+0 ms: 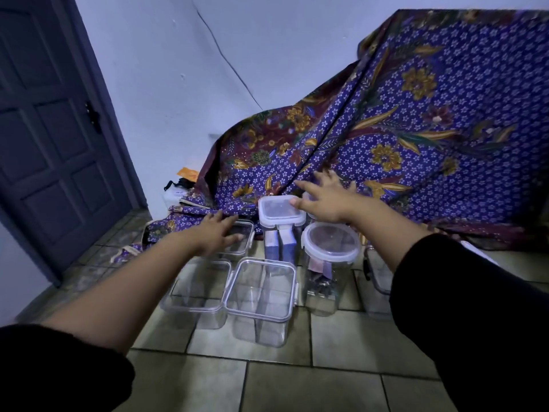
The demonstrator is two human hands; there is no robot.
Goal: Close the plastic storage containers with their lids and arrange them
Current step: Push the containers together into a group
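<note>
Clear lidded container (242, 243) at the back left is sitting under the left hand (217, 233), fingers lying straight, gripping nothing. Right hand (323, 200) is spreading wide beside the tall container's lid (279, 209), holding nothing.

Lighting: dim, cool blue cast. The wall (166, 69) at 12 o'clock is brightest and the door (44, 129) at 9 o'clock is dark.
Glare: faint sheen on the container lids (331, 242), centre.
Blur: motion smear on the left hand (215, 233) and right hand (323, 200).
Distortion: wide-angle bowing at the edges.
Sleeves (475, 322) at 5 and 7 o'clock are featureless black.
</note>
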